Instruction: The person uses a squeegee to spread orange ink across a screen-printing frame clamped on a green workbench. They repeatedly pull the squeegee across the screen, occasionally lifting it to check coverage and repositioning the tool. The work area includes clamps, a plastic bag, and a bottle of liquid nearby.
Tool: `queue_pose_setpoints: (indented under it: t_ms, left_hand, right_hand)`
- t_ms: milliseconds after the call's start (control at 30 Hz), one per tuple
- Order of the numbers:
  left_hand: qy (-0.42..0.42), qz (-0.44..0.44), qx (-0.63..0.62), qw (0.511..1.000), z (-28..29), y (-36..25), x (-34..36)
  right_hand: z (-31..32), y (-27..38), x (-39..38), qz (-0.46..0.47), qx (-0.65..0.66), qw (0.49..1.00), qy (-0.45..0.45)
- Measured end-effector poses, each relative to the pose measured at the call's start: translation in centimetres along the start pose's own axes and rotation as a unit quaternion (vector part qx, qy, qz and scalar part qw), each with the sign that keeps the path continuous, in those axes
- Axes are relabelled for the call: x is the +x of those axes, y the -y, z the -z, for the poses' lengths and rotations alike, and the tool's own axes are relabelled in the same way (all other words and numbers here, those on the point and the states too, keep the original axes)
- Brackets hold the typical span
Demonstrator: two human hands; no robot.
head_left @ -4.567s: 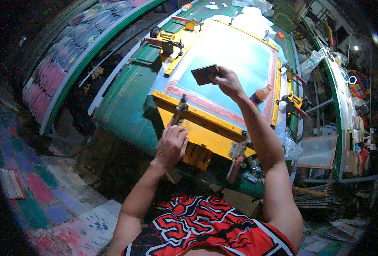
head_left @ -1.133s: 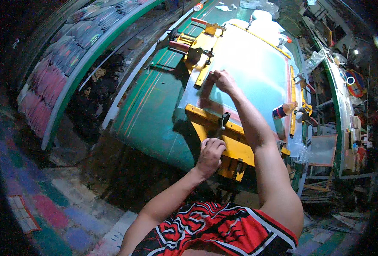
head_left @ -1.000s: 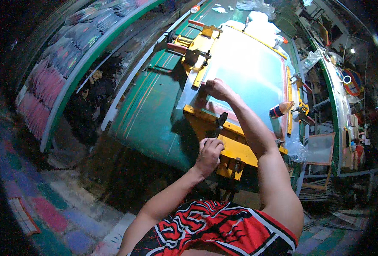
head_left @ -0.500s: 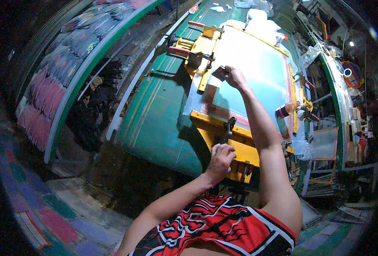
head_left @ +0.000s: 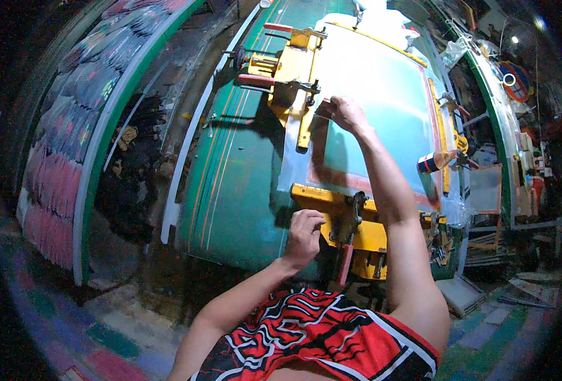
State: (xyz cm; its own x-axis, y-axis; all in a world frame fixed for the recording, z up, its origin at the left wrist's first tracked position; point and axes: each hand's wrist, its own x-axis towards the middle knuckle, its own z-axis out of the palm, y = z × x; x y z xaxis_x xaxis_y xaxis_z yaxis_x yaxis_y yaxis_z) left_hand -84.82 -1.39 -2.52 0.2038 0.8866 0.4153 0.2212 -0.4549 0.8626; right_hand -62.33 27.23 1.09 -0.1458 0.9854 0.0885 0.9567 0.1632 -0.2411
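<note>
A silk-screen frame [head_left: 430,120] with pale mesh lies on the green table, held in yellow metal clamp bars. Over its left border, my right hand [head_left: 349,115] is closed on a small dark reddish-brown flat piece [head_left: 324,109], its kind unclear. My left hand [head_left: 303,238] hovers beside the front yellow clamp plate [head_left: 371,236], fingers curled in and nothing visible in them. Just right of it, a red-handled toggle clamp [head_left: 346,263] points toward me. A bottle [head_left: 434,162] with a dark label and orange-brown top lies at the frame's right side.
Two more red-handled toggle clamps [head_left: 255,80] stick out at the frame's left. The green table [head_left: 230,190] extends left and away. At far left, a rack [head_left: 59,171] holds pink and grey printed pieces. A cluttered shelf [head_left: 521,171] runs along the right.
My left hand has moved left off the front clamp, whose red handle now shows. My right hand stays over the frame's left border. The view has shifted slightly.
</note>
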Motion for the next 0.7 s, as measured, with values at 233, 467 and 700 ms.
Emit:
queue_pose_setpoints:
  t_ms: [233,467,700]
  left_hand:
    - [0.027,0.027,-0.023,0.999,1.3,1.9,1.8]
    - [0.059,0.042,-0.056,0.996,1.2,2.4,1.4]
    - [0.071,0.062,-0.037,0.995,3.3,4.2,2.3]
  right_hand:
    - [-2.5,1.2,-3.6,0.162,-0.017,0.98,-0.115]
    - [1.8,2.3,-8.6,0.167,0.037,0.985,0.019]
    - [4.3,2.2,-11.9,0.186,0.138,0.97,0.075]
